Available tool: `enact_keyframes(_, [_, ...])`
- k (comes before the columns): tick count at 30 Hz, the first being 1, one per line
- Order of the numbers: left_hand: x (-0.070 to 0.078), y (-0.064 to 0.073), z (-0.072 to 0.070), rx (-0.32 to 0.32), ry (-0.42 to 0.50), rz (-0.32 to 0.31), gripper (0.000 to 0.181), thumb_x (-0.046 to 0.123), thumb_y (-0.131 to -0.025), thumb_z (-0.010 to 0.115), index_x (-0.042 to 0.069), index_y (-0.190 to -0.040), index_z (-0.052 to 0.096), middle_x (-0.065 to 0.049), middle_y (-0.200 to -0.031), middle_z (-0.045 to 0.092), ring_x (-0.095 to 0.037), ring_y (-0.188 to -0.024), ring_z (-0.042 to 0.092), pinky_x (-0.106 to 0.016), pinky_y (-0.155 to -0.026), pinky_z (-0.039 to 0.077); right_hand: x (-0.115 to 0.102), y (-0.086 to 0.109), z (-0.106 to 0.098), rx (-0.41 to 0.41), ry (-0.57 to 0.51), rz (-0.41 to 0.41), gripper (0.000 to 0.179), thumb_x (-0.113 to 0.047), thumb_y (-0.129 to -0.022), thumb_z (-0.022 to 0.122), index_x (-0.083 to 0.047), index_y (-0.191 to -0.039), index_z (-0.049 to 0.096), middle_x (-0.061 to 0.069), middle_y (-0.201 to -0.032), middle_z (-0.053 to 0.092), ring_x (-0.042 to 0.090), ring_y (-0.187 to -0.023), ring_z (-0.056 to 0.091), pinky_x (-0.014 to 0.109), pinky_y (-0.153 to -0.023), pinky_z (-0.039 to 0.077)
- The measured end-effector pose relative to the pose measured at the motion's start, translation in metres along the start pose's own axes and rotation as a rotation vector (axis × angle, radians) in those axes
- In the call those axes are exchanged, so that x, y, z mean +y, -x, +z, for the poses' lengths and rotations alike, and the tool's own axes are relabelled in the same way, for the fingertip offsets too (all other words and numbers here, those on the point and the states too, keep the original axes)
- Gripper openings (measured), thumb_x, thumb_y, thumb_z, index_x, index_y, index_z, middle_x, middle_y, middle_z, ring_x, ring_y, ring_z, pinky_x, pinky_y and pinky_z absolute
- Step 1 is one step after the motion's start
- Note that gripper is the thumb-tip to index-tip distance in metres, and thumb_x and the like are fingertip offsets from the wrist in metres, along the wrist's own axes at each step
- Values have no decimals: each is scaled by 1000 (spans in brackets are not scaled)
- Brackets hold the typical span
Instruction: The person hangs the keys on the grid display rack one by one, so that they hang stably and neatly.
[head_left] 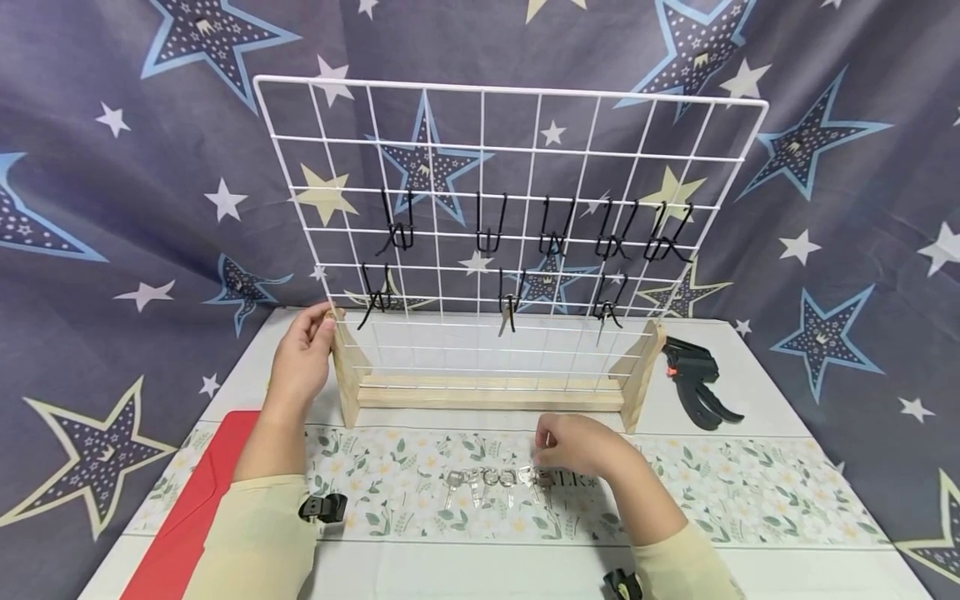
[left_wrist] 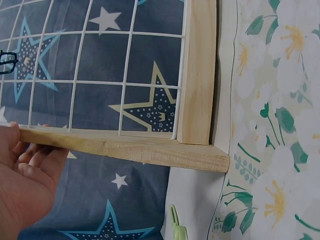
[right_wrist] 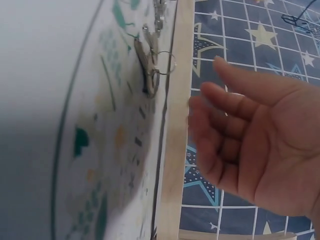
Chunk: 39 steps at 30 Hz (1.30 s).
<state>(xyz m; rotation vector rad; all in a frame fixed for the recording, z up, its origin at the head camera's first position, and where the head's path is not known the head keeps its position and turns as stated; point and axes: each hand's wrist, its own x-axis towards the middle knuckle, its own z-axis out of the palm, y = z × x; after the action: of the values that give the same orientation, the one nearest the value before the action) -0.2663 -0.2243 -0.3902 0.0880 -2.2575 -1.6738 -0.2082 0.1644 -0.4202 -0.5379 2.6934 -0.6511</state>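
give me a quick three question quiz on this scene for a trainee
1. What does the left hand grip?
2. How many black hooks hang in the upper row on the white grid?
3. True or false: the right hand is touching the black clamp.

Key
1. The wooden side post.
2. Five.
3. False; it is near the keys and shows nothing held.

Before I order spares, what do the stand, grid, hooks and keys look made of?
Stand: wood, pale, seemingly unpainted; grain shows.
Grid: probably metal wire, smooth white coating or paint; thin, straight rods.
Hooks: likely bent metal wire, black finish; coating type unclear.
Keys: metal, bare-looking, going by their silvery-grey glints; alloy can't be told.
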Motion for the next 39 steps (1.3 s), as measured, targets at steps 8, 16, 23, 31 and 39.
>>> enact_keyframes(8, [0, 1, -1, -2, 5, 3, 43, 31, -106, 41, 12, -145, 45, -9, -143, 54, -4, -119, 53, -25, -105, 47, -1, -3, 10, -108, 124, 101, 25, -27, -81, 81, -15, -87, 60, -4, -78, 59, 17, -71, 52, 37, -67, 46])
enact_keyframes(16, [0, 1, -1, -8, 22, 3, 43, 30, -106, 41, 12, -146, 44, -9, -143, 53, -8, -121, 53, -20, -102, 47, 5, -14, 19, -137, 146, 124, 26, -26, -81, 80, -16, -82, 57, -3, -75, 57, 17, -70, 50, 33, -64, 43])
enact_keyframes(23, [-1, 0, 0, -13, 28, 0, 44, 30, -106, 40, 9, -146, 43, -10, -144, 53, -9, -124, 52, -24, -106, 45, 7, -16, 20, -132, 116, 134, 23, -22, -80, 81, -14, -81, 59, -1, -74, 57, 18, -69, 51, 34, -63, 45])
enact_keyframes(31, [0, 0, 0, -14, 19, -8, 44, 30, -106, 40, 11, -146, 44, -9, -144, 52, -8, -123, 51, -27, -107, 45, 7, -12, 17, -139, 145, 100, 23, -23, -82, 79, -16, -75, 58, -2, -71, 56, 17, -67, 50, 33, -61, 42])
enact_keyframes(39, [-3, -2, -1, -14, 32, -19, 44, 27, -107, 40, 11, -147, 42, -10, -145, 51, -13, -126, 50, -28, -109, 44, 4, -4, 1, -95, 108, -14, 20, -17, -86, 75, -17, -76, 58, -4, -70, 56, 14, -65, 51, 32, -61, 44])
